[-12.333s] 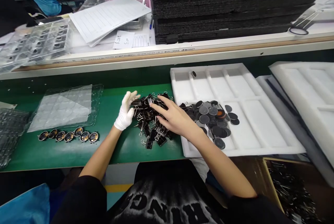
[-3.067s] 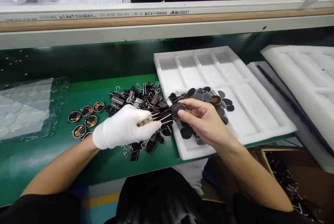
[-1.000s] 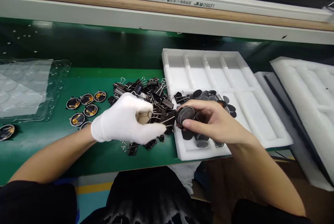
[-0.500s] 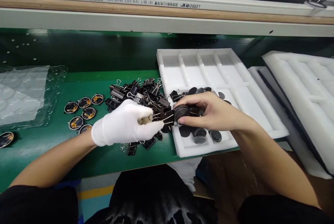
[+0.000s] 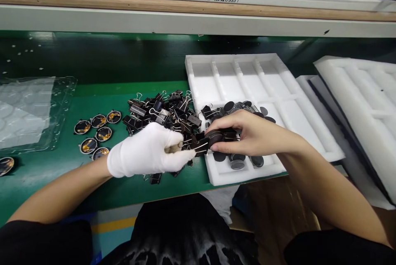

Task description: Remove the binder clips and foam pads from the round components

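Observation:
My left hand (image 5: 151,149), in a white glove, pinches the wire handles of a black binder clip (image 5: 199,146). The clip's mouth meets the edge of a round dark disc-shaped piece (image 5: 215,137). Bare, my right hand (image 5: 250,133) grips that round piece between thumb and fingers, with another black clip partly hidden behind it. A heap of black binder clips (image 5: 161,110) lies on the green table just beyond my left hand. Under and around my right hand, dark round discs (image 5: 237,162) lie in a white foam tray (image 5: 210,176).
Several round parts with orange and black backs (image 5: 98,120) lie on the table (image 5: 123,193) at left. Beside them sits a clear plastic tray (image 5: 27,112). More white foam trays (image 5: 365,104) are stacked at right. A white and wood rail (image 5: 185,11) runs along the back.
The binder clip has moved slightly right, and its mouth now overlaps the edge of the round piece. The round piece has tilted flatter in my right hand. The view has shifted a little.

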Motion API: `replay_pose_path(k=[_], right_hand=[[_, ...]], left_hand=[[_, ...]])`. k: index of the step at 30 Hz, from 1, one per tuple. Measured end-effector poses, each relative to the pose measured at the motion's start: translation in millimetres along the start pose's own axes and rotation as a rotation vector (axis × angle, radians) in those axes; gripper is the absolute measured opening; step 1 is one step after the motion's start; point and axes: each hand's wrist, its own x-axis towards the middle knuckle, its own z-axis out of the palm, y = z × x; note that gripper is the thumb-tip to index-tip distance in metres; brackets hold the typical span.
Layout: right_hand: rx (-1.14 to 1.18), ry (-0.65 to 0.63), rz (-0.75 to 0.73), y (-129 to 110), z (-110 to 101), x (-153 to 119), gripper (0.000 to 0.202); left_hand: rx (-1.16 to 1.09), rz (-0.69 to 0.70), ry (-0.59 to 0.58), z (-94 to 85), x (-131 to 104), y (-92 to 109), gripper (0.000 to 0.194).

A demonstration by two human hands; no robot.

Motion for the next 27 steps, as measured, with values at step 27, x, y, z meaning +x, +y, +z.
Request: replay_pose_path(k=[27], right_hand=[[-0.596, 0.579, 0.115, 78, -41, -63, 0.089]], left_hand=[[0.001, -0.229, 0.086, -48.8, 107, -2, 0.04]])
